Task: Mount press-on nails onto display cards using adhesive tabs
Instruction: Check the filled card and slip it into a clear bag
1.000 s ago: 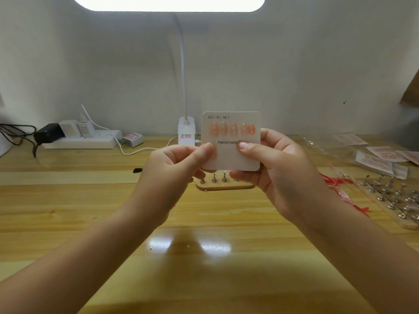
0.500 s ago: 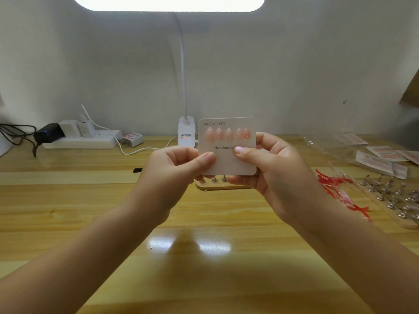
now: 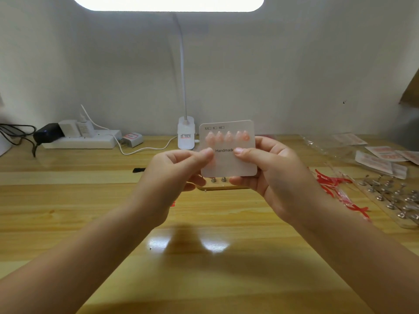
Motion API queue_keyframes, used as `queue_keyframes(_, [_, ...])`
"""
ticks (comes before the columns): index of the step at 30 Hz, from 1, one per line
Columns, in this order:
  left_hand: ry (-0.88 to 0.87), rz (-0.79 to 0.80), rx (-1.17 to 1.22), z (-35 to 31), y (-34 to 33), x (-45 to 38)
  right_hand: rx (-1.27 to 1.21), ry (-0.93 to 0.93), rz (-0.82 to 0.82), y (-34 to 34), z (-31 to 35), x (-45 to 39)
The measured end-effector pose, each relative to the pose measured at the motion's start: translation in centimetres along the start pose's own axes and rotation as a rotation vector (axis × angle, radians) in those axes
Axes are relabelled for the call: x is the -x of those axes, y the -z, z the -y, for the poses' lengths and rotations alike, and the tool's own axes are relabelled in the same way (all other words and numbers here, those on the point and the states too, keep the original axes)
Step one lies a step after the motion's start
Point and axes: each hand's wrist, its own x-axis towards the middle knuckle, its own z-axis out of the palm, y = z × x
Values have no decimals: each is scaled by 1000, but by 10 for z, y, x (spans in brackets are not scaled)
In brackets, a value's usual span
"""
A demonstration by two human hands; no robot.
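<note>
The display card is held upright above the wooden table, in front of the lamp base. The left hand pinches its left edge between thumb and curled fingers. The right hand grips the right edge, thumb on the face. Five pink press-on nails sit in a row across the card's upper part, above the printed word "Handmade".

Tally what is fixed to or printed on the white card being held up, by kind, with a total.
Pink press-on nails in the row on the display card: 5
Size checkboxes (XS, S, M): 3
Printed word, "Handmade": 1
Total: 9
</note>
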Motion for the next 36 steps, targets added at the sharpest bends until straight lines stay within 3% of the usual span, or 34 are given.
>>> queue_keyframes(7, [-127,-10,-115,8,1,-4,28,-51,-18,1,-5,-2])
queue_keyframes(13, [6,30,-74,12,3,-7,148,-92,-66,12,-10,-11])
queue_keyframes(18, [-29,-41,-206,24,4,-12,278,-143,-71,22,-22,-19])
queue_keyframes(23, [-179,-186,-585,44,7,-14,636,-238,-34,28,-37,-21])
queue_keyframes(28, [-294,-186,-955,62,6,-15,1082,-249,20,25,-48,-18])
queue_keyframes(33, [-390,-171,-1047,69,5,-16,1544,-198,57,23,-47,-15])
queue_keyframes(36, [-417,-170,-1064,71,5,-17,1595,-183,65,22,-46,-14])
